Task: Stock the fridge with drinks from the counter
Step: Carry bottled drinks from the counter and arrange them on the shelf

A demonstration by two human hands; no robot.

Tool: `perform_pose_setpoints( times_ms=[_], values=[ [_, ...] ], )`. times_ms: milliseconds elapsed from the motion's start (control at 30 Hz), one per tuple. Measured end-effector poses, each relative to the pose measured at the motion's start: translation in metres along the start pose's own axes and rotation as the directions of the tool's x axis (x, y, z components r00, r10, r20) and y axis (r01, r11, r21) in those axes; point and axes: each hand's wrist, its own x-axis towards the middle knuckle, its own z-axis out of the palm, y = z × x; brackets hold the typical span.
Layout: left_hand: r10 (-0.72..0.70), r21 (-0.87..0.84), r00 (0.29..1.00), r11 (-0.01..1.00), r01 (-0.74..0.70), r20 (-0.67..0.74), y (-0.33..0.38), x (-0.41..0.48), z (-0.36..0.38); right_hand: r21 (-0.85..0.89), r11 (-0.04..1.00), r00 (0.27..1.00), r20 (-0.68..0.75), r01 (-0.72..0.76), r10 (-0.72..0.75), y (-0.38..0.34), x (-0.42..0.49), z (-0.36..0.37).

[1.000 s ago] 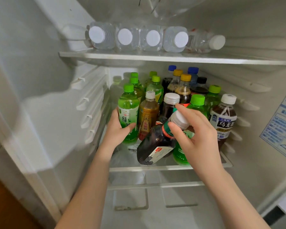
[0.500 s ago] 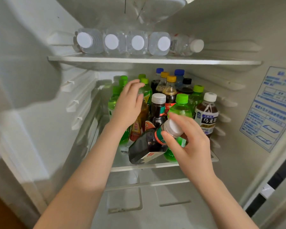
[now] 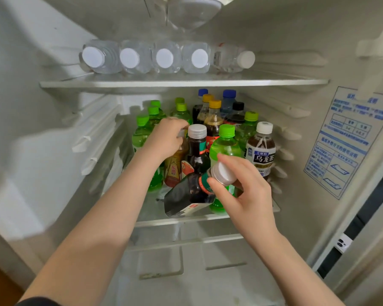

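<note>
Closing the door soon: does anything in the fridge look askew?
Yes. The dark bottle, held at its neck by the right hand, leans steeply over the middle shelf. On the upper shelf, the rightmost water bottle lies angled, unlike its neighbours. The left hand grips an amber bottle.

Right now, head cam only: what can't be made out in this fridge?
All head view.
- Cap of the amber bottle: mostly covered by the gripping left hand.
- Base of the dark bottle held by the right hand: touching the shelf or not, unclear from this angle.
- Labels of the rear bottles: hidden by front rows.
- Print on the sticker: too blurred.
- The clear object overhead: cut off by the top edge.
</note>
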Motion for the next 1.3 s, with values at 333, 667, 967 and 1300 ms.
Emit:
perform_pose_setpoints(
  times_ms=[333,667,967,1300],
  values=[
    [-0.095,-0.197,0.956,0.980,0.040,-0.277,-0.007,-0.063,-0.012,0.032,0.999,0.999,-0.032,0.036,-0.035,0.003,-0.005,-0.004],
    [-0.244,-0.316,0.857,0.943,0.101,-0.454,-0.015,-0.114,-0.034,0.024,0.998,0.998,-0.011,0.058,-0.058,0.005,0.017,0.002],
    [-0.187,-0.010,0.868,0.979,0.205,-0.460,-0.037,-0.115,-0.055,-0.005,0.999,0.998,0.058,0.033,-0.033,0.006,0.032,0.009],
    [-0.304,0.100,0.928,0.939,0.330,-0.214,-0.034,-0.078,-0.066,-0.044,0.997,0.993,0.104,0.057,-0.052,0.006,0.038,0.018]
  ],
)
